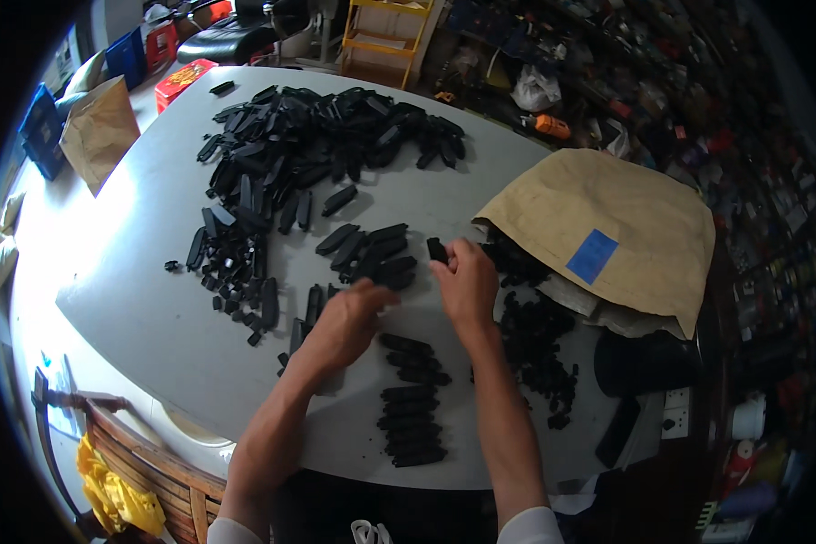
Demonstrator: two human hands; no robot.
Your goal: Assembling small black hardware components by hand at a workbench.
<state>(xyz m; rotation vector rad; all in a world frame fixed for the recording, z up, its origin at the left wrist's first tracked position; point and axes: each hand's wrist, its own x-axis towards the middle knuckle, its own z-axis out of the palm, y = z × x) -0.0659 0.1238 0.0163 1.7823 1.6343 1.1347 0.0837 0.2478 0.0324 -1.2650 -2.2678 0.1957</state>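
Observation:
My right hand [467,286] pinches a small black plastic part [437,249] between thumb and fingers, above the middle of the table. My left hand [346,322] is beside it, its fingers curled and smeared by motion, so whether they hold anything is unclear. Just beyond the left hand lies a small group of long black plastic pieces [367,247]. Between my forearms, several similar black pieces [410,417] lie stacked in a column near the front edge. A few more long pieces [314,304] lie beside my left wrist, partly hidden by it.
A large heap of black pieces [290,136] covers the table's far side, with small black bits [231,272] at left. On the right, a brown paper sack [626,218] with a blue patch lies open beside loose black parts [530,335]. A dark phone-like slab [617,432] rests near the right edge.

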